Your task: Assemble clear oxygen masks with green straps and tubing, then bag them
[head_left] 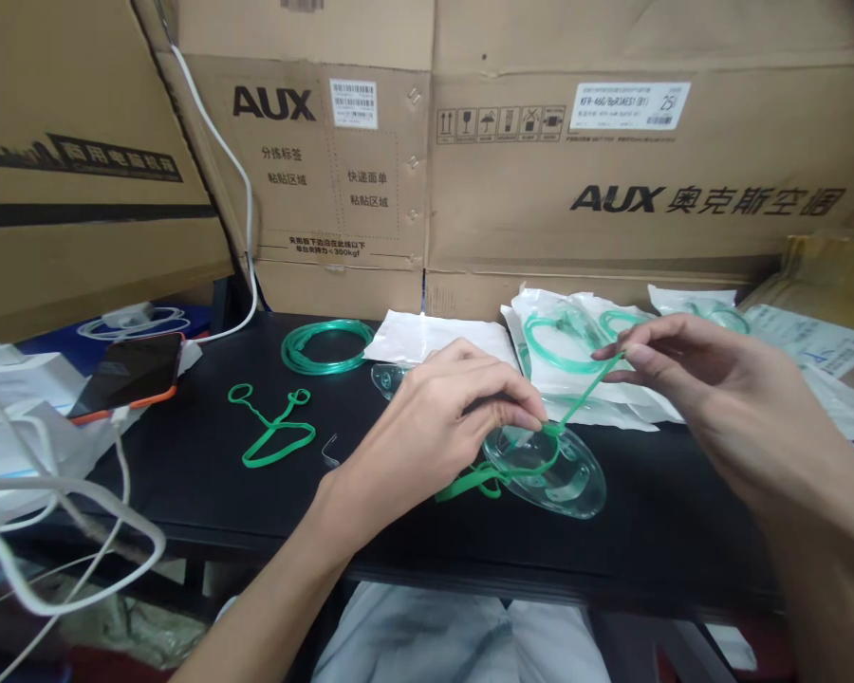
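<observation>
A clear oxygen mask (580, 489) lies on the black table in front of me. My left hand (462, 398) pinches a green elastic strap (523, 471) close to the mask. One end of this strap is stretched up to the right, where the fingertips of my right hand (683, 365) grip it. The strap's lower loop hangs beside the mask's left side. To the left, a second green strap (281, 448) with looped ends rests on the table. Part of another clear mask (385, 379) shows behind my left hand.
Coiled green tubing (295, 353) and white packages (437, 337) lie toward the back. A phone (135, 370), white boxes (43, 379) and white cables (78, 593) crowd the left. Cardboard boxes (505, 209) wall off the rear. A small clear strip (329, 455) lies near my left wrist.
</observation>
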Action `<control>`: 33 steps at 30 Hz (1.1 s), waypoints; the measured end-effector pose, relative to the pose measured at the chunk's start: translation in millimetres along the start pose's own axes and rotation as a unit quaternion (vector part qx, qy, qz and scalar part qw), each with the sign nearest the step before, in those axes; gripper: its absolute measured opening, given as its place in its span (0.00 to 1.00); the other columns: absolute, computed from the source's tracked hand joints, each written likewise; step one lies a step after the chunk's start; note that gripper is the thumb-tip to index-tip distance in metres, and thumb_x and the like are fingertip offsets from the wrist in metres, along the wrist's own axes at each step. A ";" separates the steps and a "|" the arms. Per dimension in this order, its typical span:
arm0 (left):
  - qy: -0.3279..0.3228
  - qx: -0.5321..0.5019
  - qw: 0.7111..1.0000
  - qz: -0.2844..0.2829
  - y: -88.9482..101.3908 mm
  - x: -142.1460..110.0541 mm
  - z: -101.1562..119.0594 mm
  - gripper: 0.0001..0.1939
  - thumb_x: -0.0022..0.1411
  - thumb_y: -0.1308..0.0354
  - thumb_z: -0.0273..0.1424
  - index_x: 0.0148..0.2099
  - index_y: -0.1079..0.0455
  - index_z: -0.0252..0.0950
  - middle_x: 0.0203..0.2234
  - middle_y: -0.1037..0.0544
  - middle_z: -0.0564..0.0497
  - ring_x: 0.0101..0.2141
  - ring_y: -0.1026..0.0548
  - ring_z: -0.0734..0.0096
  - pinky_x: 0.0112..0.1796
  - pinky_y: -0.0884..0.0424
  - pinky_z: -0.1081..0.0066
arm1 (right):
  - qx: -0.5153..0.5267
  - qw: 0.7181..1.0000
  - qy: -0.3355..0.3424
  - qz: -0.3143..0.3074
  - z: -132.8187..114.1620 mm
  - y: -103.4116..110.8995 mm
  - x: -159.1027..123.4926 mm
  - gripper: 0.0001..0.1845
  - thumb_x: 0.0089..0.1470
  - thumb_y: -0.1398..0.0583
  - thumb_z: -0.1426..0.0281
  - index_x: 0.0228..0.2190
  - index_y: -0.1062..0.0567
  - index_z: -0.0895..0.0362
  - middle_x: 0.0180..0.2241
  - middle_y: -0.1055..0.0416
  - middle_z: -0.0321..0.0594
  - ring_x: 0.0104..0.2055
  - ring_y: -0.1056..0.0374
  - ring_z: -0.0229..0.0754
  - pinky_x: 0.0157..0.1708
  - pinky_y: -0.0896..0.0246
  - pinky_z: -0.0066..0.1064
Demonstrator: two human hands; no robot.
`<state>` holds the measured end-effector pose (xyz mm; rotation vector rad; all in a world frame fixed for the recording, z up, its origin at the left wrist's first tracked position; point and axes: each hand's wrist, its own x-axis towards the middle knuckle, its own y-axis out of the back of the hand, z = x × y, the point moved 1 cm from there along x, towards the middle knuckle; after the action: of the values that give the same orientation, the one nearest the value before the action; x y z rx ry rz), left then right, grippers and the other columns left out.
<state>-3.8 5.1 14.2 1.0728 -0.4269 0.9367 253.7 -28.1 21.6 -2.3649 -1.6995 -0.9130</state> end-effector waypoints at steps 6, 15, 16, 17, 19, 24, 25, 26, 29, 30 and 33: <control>0.006 -0.003 0.999 -0.036 0.6 0.6 -2.6 0.10 0.72 0.39 0.20 0.41 0.21 0.40 0.39 0.15 0.55 0.46 0.23 0.67 0.50 0.27 0.68 | -0.032 0.994 0.025 0.100 0.0 4.1 1.3 0.10 0.58 0.28 0.60 0.32 0.20 0.51 0.35 0.24 0.36 0.38 0.25 0.45 0.44 0.30 0.40; 0.041 0.015 0.999 -0.027 -3.3 -0.2 -4.8 0.12 0.69 0.32 0.33 0.54 0.21 0.40 0.43 0.15 0.53 0.46 0.21 0.68 0.51 0.29 0.69 | -0.107 0.985 0.130 -0.027 -34.0 -37.9 -28.3 0.08 0.69 0.38 0.65 0.34 0.23 0.49 0.37 0.23 0.35 0.41 0.28 0.44 0.38 0.34 0.34; 0.039 0.019 0.999 -0.027 -4.3 -0.3 -4.9 0.13 0.68 0.30 0.35 0.53 0.20 0.40 0.42 0.16 0.52 0.45 0.20 0.67 0.49 0.29 0.69 | -0.110 0.984 0.132 -0.043 -35.0 -42.3 -30.7 0.08 0.69 0.39 0.66 0.35 0.24 0.49 0.36 0.24 0.35 0.41 0.29 0.44 0.38 0.35 0.34; 0.037 0.023 0.999 -0.028 -5.4 -0.4 -5.1 0.12 0.67 0.29 0.36 0.50 0.19 0.39 0.42 0.17 0.51 0.43 0.21 0.67 0.47 0.28 0.69 | -0.110 0.984 0.133 -0.054 -35.1 -45.7 -32.4 0.08 0.70 0.39 0.67 0.35 0.24 0.48 0.36 0.24 0.35 0.40 0.29 0.43 0.37 0.35 0.34; 0.039 0.034 0.998 -0.025 -6.7 -0.5 -5.8 0.07 0.69 0.32 0.35 0.45 0.18 0.38 0.39 0.19 0.51 0.38 0.21 0.69 0.42 0.29 0.70 | -0.097 0.986 0.124 -0.061 -32.8 -49.1 -33.3 0.07 0.70 0.39 0.67 0.36 0.24 0.48 0.37 0.24 0.35 0.41 0.28 0.43 0.37 0.34 0.33; 0.054 0.062 0.996 0.036 -3.6 0.8 -6.8 0.10 0.72 0.36 0.31 0.36 0.20 0.37 0.30 0.21 0.55 0.31 0.25 0.73 0.36 0.32 0.71 | 0.024 0.995 0.025 -0.090 -13.7 -49.8 -24.9 0.20 0.64 0.33 0.54 0.53 0.25 0.46 0.44 0.22 0.40 0.48 0.23 0.50 0.44 0.23 0.38; 0.057 0.064 0.994 0.064 -2.2 0.9 -6.7 0.09 0.72 0.35 0.31 0.36 0.21 0.37 0.30 0.20 0.55 0.31 0.26 0.73 0.36 0.32 0.71 | 0.044 0.993 -0.016 -0.111 -8.6 -51.1 -22.9 0.25 0.63 0.33 0.51 0.56 0.27 0.47 0.43 0.22 0.41 0.46 0.22 0.51 0.42 0.21 0.40; 0.061 0.064 0.991 0.096 -0.9 0.9 -6.4 0.09 0.71 0.35 0.31 0.36 0.21 0.37 0.30 0.19 0.55 0.31 0.25 0.73 0.36 0.32 0.71 | 0.064 0.987 -0.063 -0.137 -4.0 -53.3 -21.4 0.30 0.62 0.34 0.48 0.58 0.28 0.50 0.41 0.21 0.42 0.43 0.20 0.51 0.39 0.20 0.41; 0.077 0.048 0.980 0.175 0.9 -0.2 -5.3 0.06 0.70 0.33 0.32 0.38 0.19 0.38 0.33 0.16 0.55 0.33 0.23 0.72 0.37 0.30 0.72 | 0.151 0.949 -0.180 -0.210 2.9 -63.6 -21.4 0.33 0.63 0.37 0.43 0.56 0.27 0.55 0.36 0.22 0.41 0.35 0.18 0.49 0.37 0.19 0.41; 0.085 0.034 0.979 0.185 0.5 -0.6 -4.8 0.06 0.70 0.33 0.33 0.39 0.18 0.38 0.34 0.16 0.55 0.33 0.22 0.72 0.37 0.29 0.72 | 0.189 0.933 -0.200 -0.233 2.3 -67.5 -22.6 0.32 0.64 0.37 0.44 0.55 0.26 0.56 0.36 0.21 0.42 0.35 0.18 0.50 0.38 0.18 0.42; 0.114 -0.026 0.978 0.170 -2.3 -1.1 -3.3 0.07 0.71 0.34 0.35 0.41 0.17 0.40 0.35 0.15 0.56 0.34 0.20 0.71 0.37 0.26 0.72 | 0.303 0.890 -0.212 -0.266 -4.1 -76.7 -26.4 0.23 0.68 0.38 0.50 0.51 0.21 0.54 0.42 0.18 0.45 0.41 0.17 0.50 0.48 0.19 0.44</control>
<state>-2.9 7.2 10.7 0.8456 -0.4498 1.3299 178.5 -22.9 -8.8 -1.7712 -2.3994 0.1639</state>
